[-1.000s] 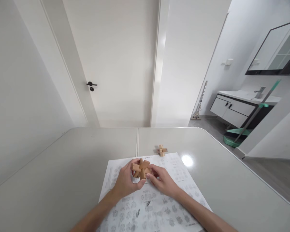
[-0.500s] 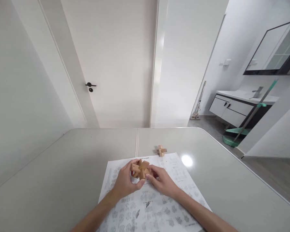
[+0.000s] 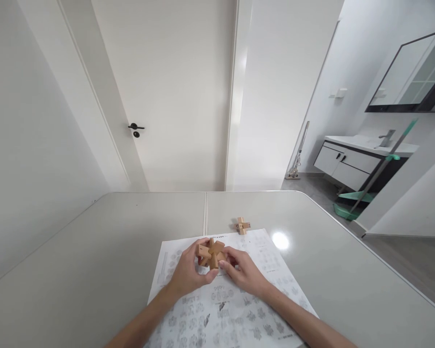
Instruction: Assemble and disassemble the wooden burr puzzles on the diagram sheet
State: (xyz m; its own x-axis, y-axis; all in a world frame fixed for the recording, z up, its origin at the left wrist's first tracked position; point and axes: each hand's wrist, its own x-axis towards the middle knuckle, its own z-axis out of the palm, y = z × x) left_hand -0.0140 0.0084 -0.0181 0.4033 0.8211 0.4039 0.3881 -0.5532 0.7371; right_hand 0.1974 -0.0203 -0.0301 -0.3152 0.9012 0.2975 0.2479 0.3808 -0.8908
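Note:
Between my hands is a wooden burr puzzle (image 3: 212, 252), made of interlocking tan pieces that stick out in several directions. My left hand (image 3: 189, 270) grips its left side, thumb below and fingers curled behind. From the right, my right hand (image 3: 243, 271) pinches a protruding piece between thumb and fingers. The puzzle is held just above a printed paper sheet (image 3: 235, 309), which carries rows of small grey diagrams. Parts of the puzzle are hidden behind my fingers. Beyond the sheet's far edge lies a smaller cross-shaped set of wooden pieces (image 3: 242, 225).
The grey-white table (image 3: 94, 270) has a seam running away from me and a bright light reflection at right. A white door (image 3: 174, 96) stands behind it. To the far right are a sink cabinet (image 3: 344, 162), a mop (image 3: 297, 157) and a green dustpan (image 3: 348, 211).
Almost nothing differs. The puzzle and both hands have shifted very slightly, with the same grip kept.

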